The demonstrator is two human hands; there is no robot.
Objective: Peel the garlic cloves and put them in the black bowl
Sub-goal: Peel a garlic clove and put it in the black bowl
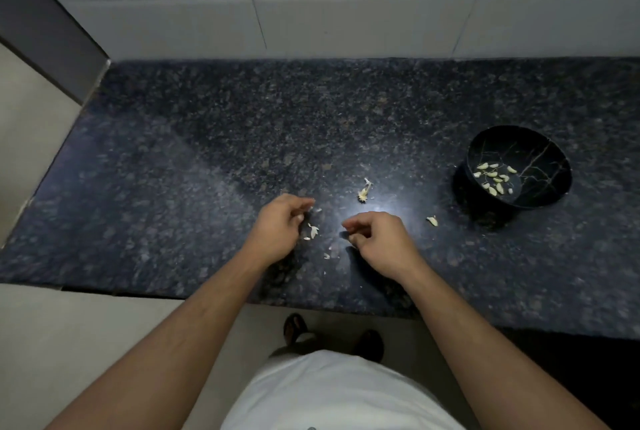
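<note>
Head view over a dark granite counter (pixel 207 152): both the left hand (pixel 277 225) and right hand (pixel 377 239) have curled fingers, contents unclear, peeled garlic cloves (pixel 493 177) lie in the black bowl (pixel 547 187) far right, so pinch papery skin gently.

We see bare granite counter (pixel 207 138) far and left of both hands, open for passing. Right side: the black bowl (pixel 540 194) blocks the route near the edge. Between: garlic stem scrap (pixel 364 191), a loose clove (pixel 432 220), peel bits (pixel 313 231). Tiled wall (pixel 346 14) bounds the far side.
</note>
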